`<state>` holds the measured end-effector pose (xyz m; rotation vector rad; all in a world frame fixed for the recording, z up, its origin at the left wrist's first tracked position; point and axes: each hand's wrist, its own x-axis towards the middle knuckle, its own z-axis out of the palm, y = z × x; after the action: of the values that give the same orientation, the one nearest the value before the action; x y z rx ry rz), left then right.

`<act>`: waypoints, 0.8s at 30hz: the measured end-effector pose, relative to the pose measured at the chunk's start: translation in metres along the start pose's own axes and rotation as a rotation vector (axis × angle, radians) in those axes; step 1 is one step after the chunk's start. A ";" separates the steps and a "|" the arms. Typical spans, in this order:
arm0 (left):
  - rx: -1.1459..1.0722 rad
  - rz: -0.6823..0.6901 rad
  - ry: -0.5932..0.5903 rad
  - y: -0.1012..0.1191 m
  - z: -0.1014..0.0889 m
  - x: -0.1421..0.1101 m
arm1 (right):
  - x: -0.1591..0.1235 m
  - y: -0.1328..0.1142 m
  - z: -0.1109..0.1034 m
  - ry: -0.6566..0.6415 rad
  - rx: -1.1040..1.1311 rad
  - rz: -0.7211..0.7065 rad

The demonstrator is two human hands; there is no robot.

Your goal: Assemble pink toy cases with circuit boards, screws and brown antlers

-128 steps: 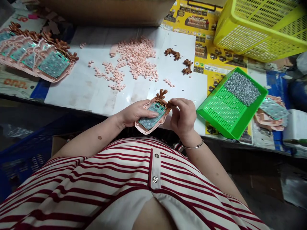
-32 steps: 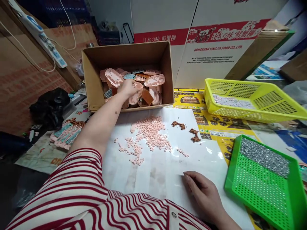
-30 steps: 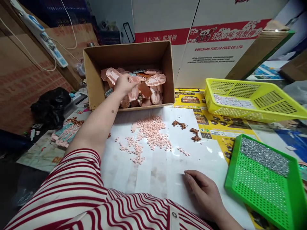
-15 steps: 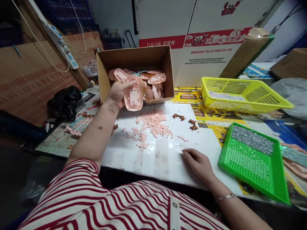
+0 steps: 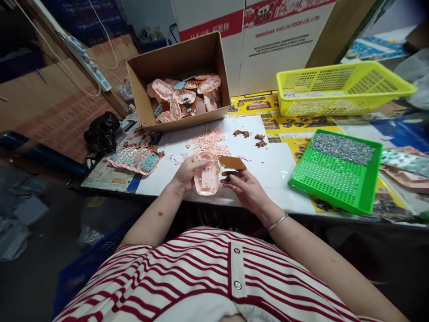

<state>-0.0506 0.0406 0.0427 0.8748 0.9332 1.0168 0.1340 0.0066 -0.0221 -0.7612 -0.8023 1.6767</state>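
My left hand (image 5: 185, 175) grips a pink plastic shell (image 5: 206, 180) by its upper left edge, with the thumb over its hollow inside. Just right of the shell, my right hand (image 5: 244, 187) has its fingers closed on a brown circuit board (image 5: 232, 162). A small dark part sits by the right fingertips, too small to name. Thin wires seem to run between board and shell. Beyond the hands lies a heap of small pink plastic pieces (image 5: 209, 142). Two brown antler pieces (image 5: 260, 140) rest to the right of the heap.
A cardboard box (image 5: 187, 121) of pink shells stands at the back. Finished-looking shells with boards (image 5: 134, 158) line the left. On the right are a green basket (image 5: 330, 183) with silvery screws (image 5: 342, 148) and a yellow basket (image 5: 345, 100). More shells (image 5: 407, 167) lie far right.
My left hand took a pink shell out of the cardboard box and drew it back toward my body. My right hand rose from the table and took hold of the brown circuit board.
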 end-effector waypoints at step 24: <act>-0.065 -0.178 -0.225 -0.042 0.010 -0.031 | -0.052 -0.010 -0.027 0.020 0.178 0.149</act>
<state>-0.0365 -0.0019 0.0139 0.8179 0.7683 0.7739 0.1733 -0.0384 -0.0246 -0.7265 -0.5851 1.8430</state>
